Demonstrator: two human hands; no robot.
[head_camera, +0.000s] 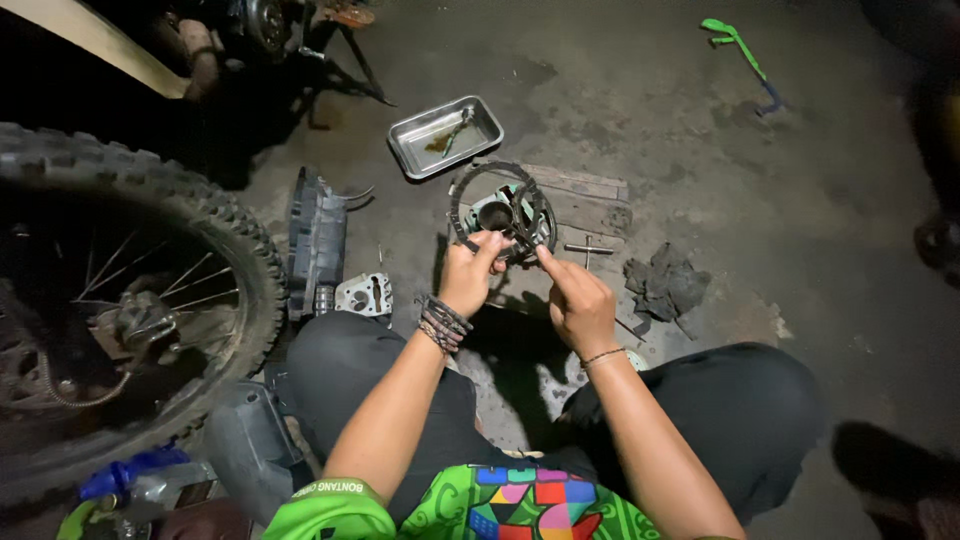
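Left hand (470, 275) grip is closed on the near rim of the ring-shaped clutch assembly (502, 213), which stands just ahead on the wooden block (585, 185), while right hand (578, 303), equally near, extends one finger to its lower-right edge.

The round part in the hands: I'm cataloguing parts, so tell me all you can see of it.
The round part is a dark, worn metal assembly with a thin toothed outer ring and a paler hub with a dark centre hole. It is tilted toward the camera, above wooden boards on the concrete floor. The left hand grips its lower edge; the right hand touches it with the forefinger. Finer details are too dim to tell.
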